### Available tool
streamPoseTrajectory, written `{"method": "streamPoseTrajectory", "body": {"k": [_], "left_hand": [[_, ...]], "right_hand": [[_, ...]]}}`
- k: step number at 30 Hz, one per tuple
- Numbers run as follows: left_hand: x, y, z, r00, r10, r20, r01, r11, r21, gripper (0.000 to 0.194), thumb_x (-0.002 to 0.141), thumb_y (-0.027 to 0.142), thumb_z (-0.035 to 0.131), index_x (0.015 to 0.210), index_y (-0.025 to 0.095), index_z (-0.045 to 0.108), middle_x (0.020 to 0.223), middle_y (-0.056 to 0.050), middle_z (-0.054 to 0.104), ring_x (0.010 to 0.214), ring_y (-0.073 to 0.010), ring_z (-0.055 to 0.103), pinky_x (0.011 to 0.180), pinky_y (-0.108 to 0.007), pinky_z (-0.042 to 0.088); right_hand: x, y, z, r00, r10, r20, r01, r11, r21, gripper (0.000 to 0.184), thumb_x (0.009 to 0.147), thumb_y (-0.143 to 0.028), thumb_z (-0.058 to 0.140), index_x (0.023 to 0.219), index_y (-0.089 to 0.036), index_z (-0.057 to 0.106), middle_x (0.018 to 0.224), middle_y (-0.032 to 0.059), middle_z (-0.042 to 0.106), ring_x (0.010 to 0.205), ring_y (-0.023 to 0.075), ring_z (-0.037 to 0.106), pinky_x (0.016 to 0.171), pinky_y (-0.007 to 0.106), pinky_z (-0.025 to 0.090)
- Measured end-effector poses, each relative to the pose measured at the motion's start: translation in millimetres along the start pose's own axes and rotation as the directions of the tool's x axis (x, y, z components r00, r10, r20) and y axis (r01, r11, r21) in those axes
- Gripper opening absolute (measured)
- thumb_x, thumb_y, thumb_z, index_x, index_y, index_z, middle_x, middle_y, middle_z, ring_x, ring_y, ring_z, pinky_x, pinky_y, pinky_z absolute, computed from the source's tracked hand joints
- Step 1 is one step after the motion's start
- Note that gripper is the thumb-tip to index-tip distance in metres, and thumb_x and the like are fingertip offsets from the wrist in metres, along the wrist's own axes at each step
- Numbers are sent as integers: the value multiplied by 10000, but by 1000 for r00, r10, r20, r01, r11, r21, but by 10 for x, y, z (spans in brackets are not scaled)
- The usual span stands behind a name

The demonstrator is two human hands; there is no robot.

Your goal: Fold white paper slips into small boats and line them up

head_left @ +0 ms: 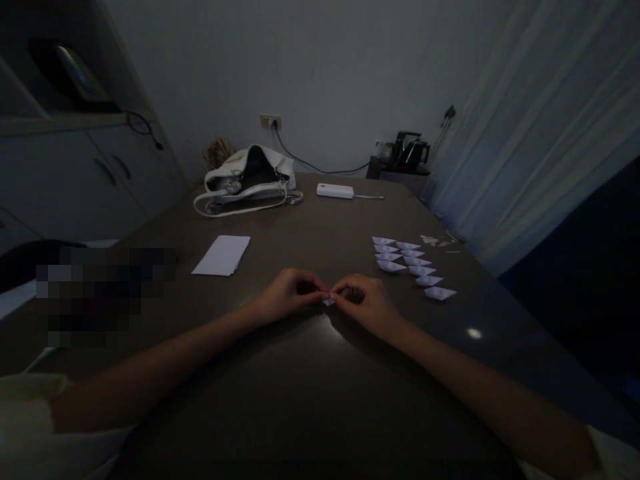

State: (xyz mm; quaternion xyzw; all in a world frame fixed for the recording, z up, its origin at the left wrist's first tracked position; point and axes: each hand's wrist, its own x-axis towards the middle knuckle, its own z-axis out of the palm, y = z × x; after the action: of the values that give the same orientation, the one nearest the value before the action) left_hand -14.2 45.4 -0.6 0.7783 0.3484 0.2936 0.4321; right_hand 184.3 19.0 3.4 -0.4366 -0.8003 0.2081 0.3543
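Note:
At the middle of the table, my left hand (293,293) and my right hand (367,301) meet, fingertips almost touching. Both pinch a small piece of folded white paper (328,301), most of which my fingers hide. To the right of my right hand, several folded paper boats (421,270) lie in two slanting rows. A stack of white paper sheets (223,255) rests on the table to the left, beyond my left forearm.
A white handbag (250,177) with looped straps sits at the table's far left. Near the back edge lies a white power strip or power bank (335,191) with a short cable. A dark kettle (414,153) stands behind, beside a sheer curtain (525,120). A blurred-out patch covers the left side.

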Motion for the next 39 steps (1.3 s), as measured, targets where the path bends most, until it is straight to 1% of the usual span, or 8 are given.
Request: {"method": "streamPoseTrajectory", "body": {"k": [5, 9, 18, 26, 30, 33, 35, 39], "left_hand": [[12, 20, -1, 999, -6, -34, 8, 999, 48, 192, 809, 299, 643, 830, 113, 687, 760, -57, 702, 705, -163, 650, 652, -250, 490], [7, 36, 0, 999, 25, -44, -22, 997, 69, 177, 812, 281, 638, 822, 111, 684, 751, -53, 693, 694, -153, 640, 630, -234, 481], [29, -18, -27, 997, 9, -80, -8, 1000, 23, 162, 801, 269, 628, 804, 109, 657, 746, -44, 672, 690, -139, 622, 632, -224, 471], [9, -60, -49, 999, 8, -50, -2, 993, 117, 180, 846, 294, 580, 861, 120, 623, 774, -40, 655, 689, -138, 601, 633, -233, 458], [14, -51, -45, 998, 56, -26, -51, 987, 154, 174, 864, 277, 557, 924, 125, 616, 778, -28, 643, 680, -131, 583, 613, -217, 439], [16, -20, -54, 990, 132, 40, -138, 966, 217, 184, 883, 217, 522, 1008, 150, 639, 887, -42, 652, 764, -137, 595, 678, -227, 444], [15, -1, -64, 982, 169, 81, -185, 942, 279, 185, 882, 194, 520, 991, 161, 665, 925, -50, 648, 799, -143, 596, 714, -238, 442], [14, -12, -89, 978, 181, 105, -206, 918, 339, 147, 849, 221, 594, 958, 159, 671, 838, -33, 648, 727, -137, 586, 666, -225, 435]], "right_hand": [[12, 22, 1, 999, 42, 17, -43, 998, 47, 77, 803, -215, 642, 780, -175, 704, 686, 0, 668, 573, 106, 540, 534, 217, 384], [17, 27, 12, 998, 63, 17, -64, 994, 88, 63, 796, -190, 643, 780, -173, 702, 711, 5, 683, 599, 111, 576, 553, 216, 415], [37, 106, 27, 993, 116, 9, -116, 976, 186, 72, 802, -197, 622, 769, -164, 676, 731, 29, 689, 655, 143, 633, 607, 245, 475], [31, 128, 5, 988, 151, 24, -153, 978, 139, 48, 787, -183, 604, 749, -161, 621, 666, 12, 634, 593, 126, 583, 548, 224, 437], [25, 106, 6, 990, 128, 60, -134, 985, 113, 29, 783, -154, 583, 759, -164, 595, 664, 4, 616, 587, 122, 572, 554, 224, 428], [27, 106, 8, 993, 99, 67, -105, 990, 94, 36, 776, -140, 578, 754, -169, 574, 660, -3, 607, 584, 119, 567, 560, 224, 425], [31, 110, 6, 995, 79, 68, -84, 993, 83, 44, 772, -129, 574, 768, -172, 566, 662, -9, 604, 581, 116, 567, 555, 219, 421], [45, 133, -21, 994, -47, 94, 44, 999, 29, 136, 788, -94, 541, 860, -177, 621, 768, 12, 640, 650, 121, 584, 593, 224, 426]]}}
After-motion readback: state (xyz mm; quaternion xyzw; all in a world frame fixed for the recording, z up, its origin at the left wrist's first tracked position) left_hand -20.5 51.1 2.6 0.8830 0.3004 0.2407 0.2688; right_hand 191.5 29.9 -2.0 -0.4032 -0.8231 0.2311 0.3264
